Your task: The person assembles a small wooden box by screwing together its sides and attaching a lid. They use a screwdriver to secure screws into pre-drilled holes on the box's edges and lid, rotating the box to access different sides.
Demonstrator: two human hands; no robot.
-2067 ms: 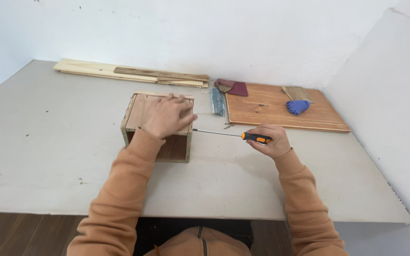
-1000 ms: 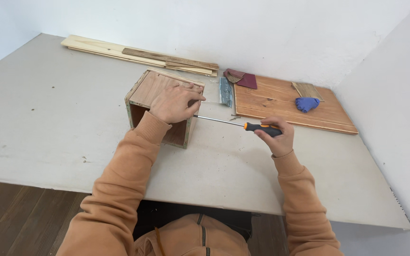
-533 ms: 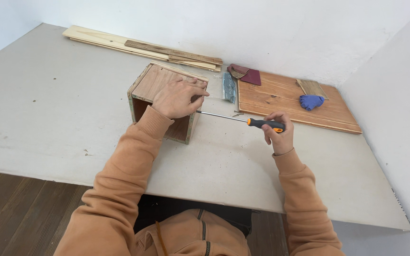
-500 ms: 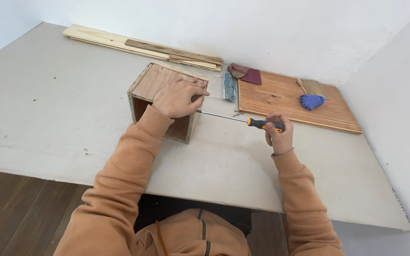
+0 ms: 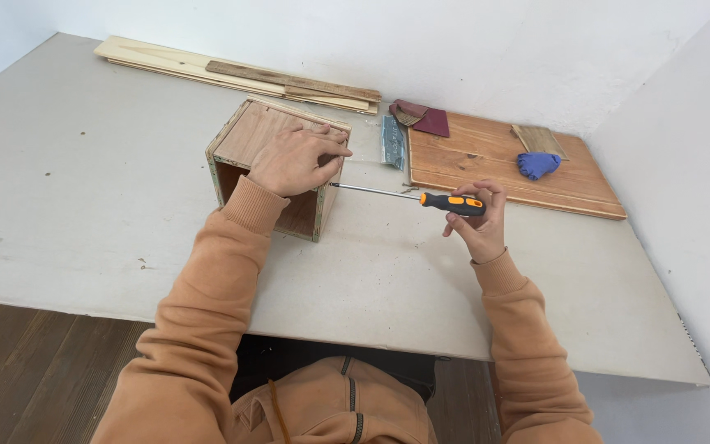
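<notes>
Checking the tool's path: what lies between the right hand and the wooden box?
In the head view, only the screwdriver's metal shaft spans from the right hand to the wooden box; the table beneath is bare.

Bright, even daylight, soft shadows under the hands point(image 5: 297, 160) (barely any glare), sharp throughout, slightly bowed at edges.

Grey table point(image 5: 84, 214): wooden box point(image 5: 250, 140), planks point(image 5: 232, 76), board point(image 5: 486, 160).
</notes>
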